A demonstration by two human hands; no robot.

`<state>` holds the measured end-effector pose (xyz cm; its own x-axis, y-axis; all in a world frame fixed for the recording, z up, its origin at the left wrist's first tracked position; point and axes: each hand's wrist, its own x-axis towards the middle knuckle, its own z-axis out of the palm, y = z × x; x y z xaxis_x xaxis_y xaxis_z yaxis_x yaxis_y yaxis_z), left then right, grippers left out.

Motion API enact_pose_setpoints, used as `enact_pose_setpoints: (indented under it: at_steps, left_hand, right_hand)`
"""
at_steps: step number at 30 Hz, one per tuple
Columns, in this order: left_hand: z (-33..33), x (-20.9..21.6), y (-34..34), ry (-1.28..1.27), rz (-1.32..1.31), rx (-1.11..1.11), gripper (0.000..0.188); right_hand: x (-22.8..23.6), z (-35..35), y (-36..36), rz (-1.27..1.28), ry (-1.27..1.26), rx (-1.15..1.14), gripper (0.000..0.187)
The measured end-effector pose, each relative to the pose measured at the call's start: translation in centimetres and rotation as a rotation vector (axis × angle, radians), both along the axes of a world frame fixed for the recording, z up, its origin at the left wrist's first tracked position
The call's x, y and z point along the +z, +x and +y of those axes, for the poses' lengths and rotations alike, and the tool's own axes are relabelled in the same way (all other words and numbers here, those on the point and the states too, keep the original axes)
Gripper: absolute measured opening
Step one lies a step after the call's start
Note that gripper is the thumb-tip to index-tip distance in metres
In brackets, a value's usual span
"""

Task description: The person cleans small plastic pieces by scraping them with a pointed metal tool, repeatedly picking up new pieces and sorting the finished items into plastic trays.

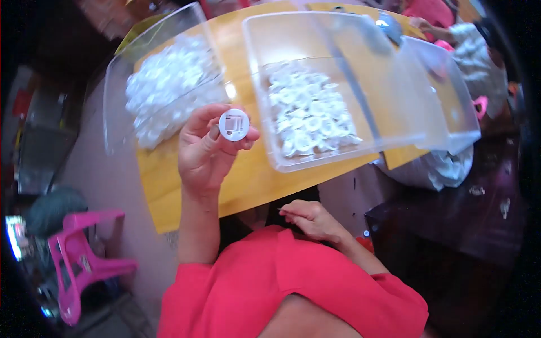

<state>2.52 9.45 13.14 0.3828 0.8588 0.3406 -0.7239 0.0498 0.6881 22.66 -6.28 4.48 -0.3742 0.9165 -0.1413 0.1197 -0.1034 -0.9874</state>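
Observation:
My left hand (205, 149) is raised over the near part of the yellow table. Its thumb and fingers pinch a small round white plastic piece (234, 125) with a squarish recess in its face. Low in front of my body, below the table edge, my right hand (311, 218) is closed. A tiny thin tip shows at its fingers, too small to name. Beyond my left hand is a clear plastic bin (108, 121) with a heap of translucent pieces (172, 79). To its right, another clear bin (274, 160) holds many white ring-like pieces (315, 115).
A yellow table (236, 188) carries the bins; a further clear bin (456, 127) stands at right. A person (479, 62) sits at the far right. A pink plastic chair (84, 262) is at lower left. A white bag (445, 166) and dark furniture (445, 208) are to the right.

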Motion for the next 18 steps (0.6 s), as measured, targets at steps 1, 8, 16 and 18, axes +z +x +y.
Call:
enact_pose_setpoints:
  at_steps: [1,8,16,18]
  left_hand:
    - [-0.8,-0.6,-0.5,-0.077,-0.126,-0.027,0.032]
    - [-6.0,-5.4,-3.5,-0.411,-0.250,-0.010,0.035]
    - [-8.9,-7.7,-6.5,-0.467,0.036,0.087,0.030]
    - [-9.5,-7.9,-6.8,-0.452,0.072,0.111,0.031]
  right_hand:
    - [0.0,-0.1,-0.3,0.004,0.028,-0.022,0.017]
    - [-1.1,0.1,-0.9,-0.057,0.029,0.017,0.022]
    - [2.9,1.9,-5.9,-0.086,0.121,-0.188,0.022]
    - [3.3,2.9,-7.8,-0.026,0.074,-0.272,0.021]
